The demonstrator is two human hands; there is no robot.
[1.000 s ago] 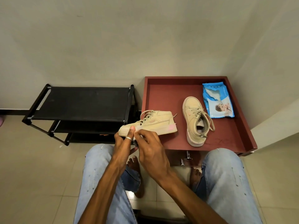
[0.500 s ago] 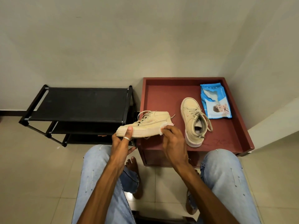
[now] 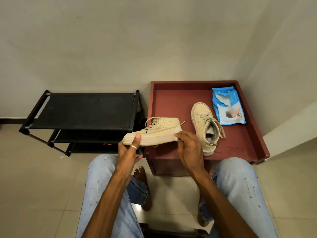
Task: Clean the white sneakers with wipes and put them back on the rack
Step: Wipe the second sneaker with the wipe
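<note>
My left hand [image 3: 129,150] grips the toe end of a cream-white sneaker [image 3: 154,133], holding it on its side in the air between the rack and the red table. My right hand [image 3: 187,146] pinches a white wipe [image 3: 177,133] against the heel end of its sole. The second sneaker [image 3: 203,124] lies on the red table [image 3: 171,100], toe pointing away from me. A blue pack of wipes [image 3: 228,107] lies at the table's back right. The black shoe rack [image 3: 84,110] stands to the left with nothing on its top shelf.
A pale wall runs behind the rack and table, and another wall closes in on the right. My knees in light jeans [image 3: 240,186] and bare feet [image 3: 141,176] sit over the tiled floor in front of the table.
My right hand has slid the wipe along the sole from near the toe to the heel. The left hand keeps its hold on the toe, and the sneaker has tilted slightly.
</note>
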